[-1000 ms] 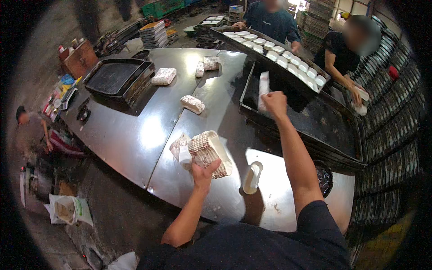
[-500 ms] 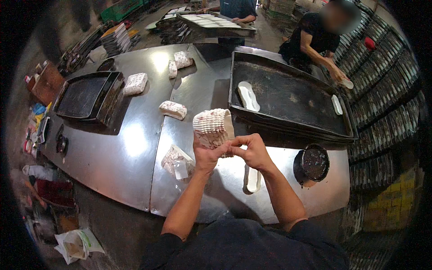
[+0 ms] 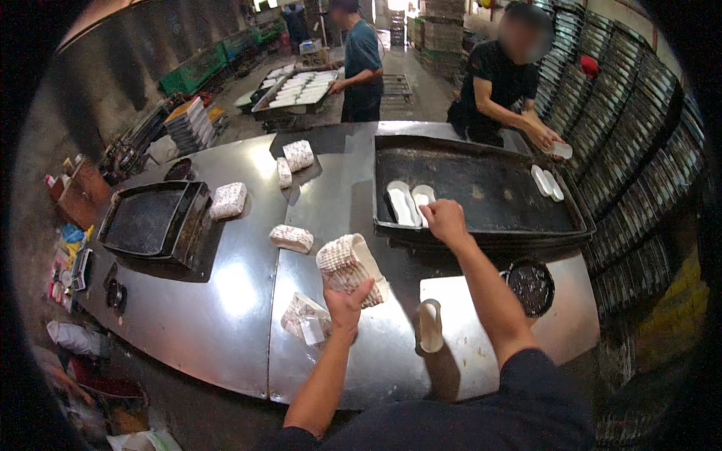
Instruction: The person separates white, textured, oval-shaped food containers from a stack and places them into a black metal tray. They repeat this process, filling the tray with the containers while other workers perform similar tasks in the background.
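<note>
My left hand (image 3: 344, 304) is wrapped round a thick stack of oval paper baking liners (image 3: 346, 263), white with a reddish print, held tilted above the metal table. My right hand (image 3: 449, 223) reaches over the near edge of a big black baking tray (image 3: 481, 180). Its fingers pinch the near end of a single white paper liner (image 3: 423, 195), which stands in the tray. Close beside that, on its left, sits another white liner (image 3: 401, 204). A loose liner (image 3: 430, 327) lies on the table between my forearms, and a liner pack in clear plastic (image 3: 304, 317) lies by my left wrist.
More liner stacks (image 3: 291, 238) lie across the metal table (image 3: 226, 316). Smaller black pans (image 3: 147, 225) stand left; a round dark tin (image 3: 531, 288) is at right. Across the tray, a co-worker (image 3: 500, 98) holds a liner near two others (image 3: 547, 183). Another person (image 3: 362, 68) stands behind filled trays.
My right hand has left the stack and moved to the tray with a liner, beside the first one. The co-worker's side now has two liners. The view has tilted up.
</note>
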Available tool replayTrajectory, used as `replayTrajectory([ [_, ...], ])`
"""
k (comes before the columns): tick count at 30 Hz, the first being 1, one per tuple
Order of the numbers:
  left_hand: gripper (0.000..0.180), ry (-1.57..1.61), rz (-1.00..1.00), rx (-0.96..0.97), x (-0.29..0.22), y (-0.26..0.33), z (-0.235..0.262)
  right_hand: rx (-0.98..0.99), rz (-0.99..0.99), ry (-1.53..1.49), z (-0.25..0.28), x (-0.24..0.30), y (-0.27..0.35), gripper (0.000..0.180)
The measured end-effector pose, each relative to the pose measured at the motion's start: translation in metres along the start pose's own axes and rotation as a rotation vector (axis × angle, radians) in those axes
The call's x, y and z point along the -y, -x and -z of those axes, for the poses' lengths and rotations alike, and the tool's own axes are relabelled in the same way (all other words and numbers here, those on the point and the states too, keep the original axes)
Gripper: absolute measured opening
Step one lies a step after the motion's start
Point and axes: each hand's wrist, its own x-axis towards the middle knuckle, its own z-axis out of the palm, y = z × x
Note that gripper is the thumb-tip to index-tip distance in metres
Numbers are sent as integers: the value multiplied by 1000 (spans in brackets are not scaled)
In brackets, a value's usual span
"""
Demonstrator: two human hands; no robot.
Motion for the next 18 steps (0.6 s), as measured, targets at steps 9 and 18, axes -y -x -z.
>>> replayTrajectory([
  [9, 69, 33, 82, 155, -14, -8, -9, 339, 13, -996, 43, 120, 130, 21],
  [18, 58, -3, 66, -58, 4, -48, -37, -250, -166, -472, 92, 3, 5, 30],
])
